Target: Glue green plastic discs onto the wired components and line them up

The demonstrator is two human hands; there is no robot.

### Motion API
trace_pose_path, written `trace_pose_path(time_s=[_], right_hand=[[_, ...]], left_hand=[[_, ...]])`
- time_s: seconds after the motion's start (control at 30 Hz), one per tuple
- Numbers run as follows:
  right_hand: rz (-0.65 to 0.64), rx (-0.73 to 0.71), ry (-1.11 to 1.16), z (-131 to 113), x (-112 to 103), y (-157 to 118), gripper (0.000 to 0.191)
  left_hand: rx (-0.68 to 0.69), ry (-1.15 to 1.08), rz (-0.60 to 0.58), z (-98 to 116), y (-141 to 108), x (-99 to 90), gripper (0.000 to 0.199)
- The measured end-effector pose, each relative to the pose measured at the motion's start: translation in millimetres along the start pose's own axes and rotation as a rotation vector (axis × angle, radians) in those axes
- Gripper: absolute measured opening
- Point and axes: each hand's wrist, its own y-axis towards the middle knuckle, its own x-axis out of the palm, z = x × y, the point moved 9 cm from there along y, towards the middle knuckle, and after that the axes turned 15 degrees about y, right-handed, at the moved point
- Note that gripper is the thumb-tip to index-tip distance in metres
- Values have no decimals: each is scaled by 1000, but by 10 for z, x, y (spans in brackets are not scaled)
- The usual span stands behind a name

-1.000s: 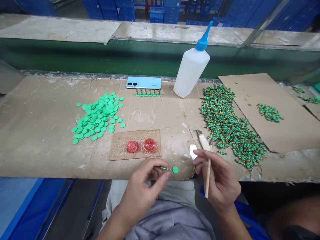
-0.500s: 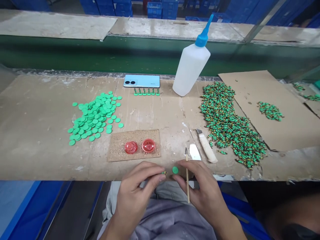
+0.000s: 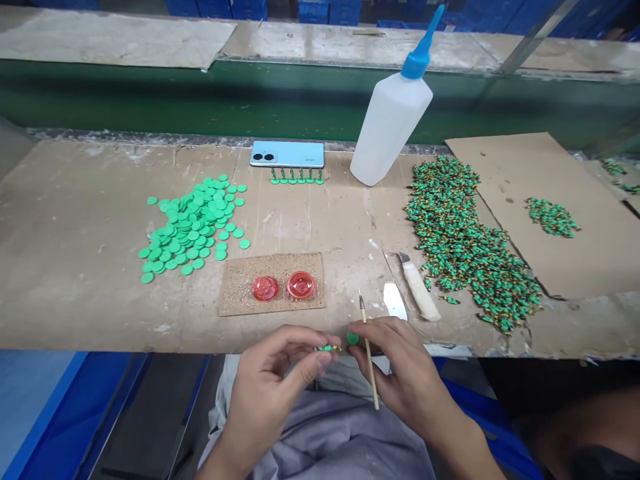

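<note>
Between the thumb and fingers of my left hand is a tiny green figurine with dark and gold parts, lying sideways. My right hand grips a thin wooden paintbrush, its dark tip pointing away from me. A round green disc sits between the thumb and index fingertip of that same hand, partly covered by the index finger. Both hands are close together at the table's front edge. Beyond them, two small red dishes rest on a brown textured board.
Loose green discs are heaped at left. Many figurines form a pile at right, beside a cardboard sheet. A knife lies near my right hand. Behind stand a white bottle, a blue phone and several figurines on discs.
The left hand's figurine shows more fully beyond the fingertips. In my right hand the brush tip has swung left, and the index finger now covers more of the disc. The whole view has shifted slightly.
</note>
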Motion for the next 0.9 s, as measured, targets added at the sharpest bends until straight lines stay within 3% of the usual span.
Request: trace_pose_path(time_s=[0.1,0.2,0.33,0.43,0.5,0.67,0.8,0.9], right_hand=[[-16,1,16,-4,-6,-3,33],[1,-7,79,-14,-51,-5,40],[114,-37,187,1,-228,-52,48],[225,-30,189,62,-399,-135,52],[265,-21,203,97,-477,-184,53],[231,-77,217,68,-475,-194,49],[310,-78,206,103,-480,-197,45],[383,-51,225,174,-510,-242,46]], left_hand=[[-86,-107,-11,-57,-6,55,14],[-59,-106,-25,-15,17,86,14],[-18,59,-9,36,13,92,9],[8,244,88,61,-31,48,8],[95,382,148,138,-62,37,9],[477,649,184,419,-139,175,24],[505,654,197,416,-116,248,31],[480,642,164,370,-83,329,26]])
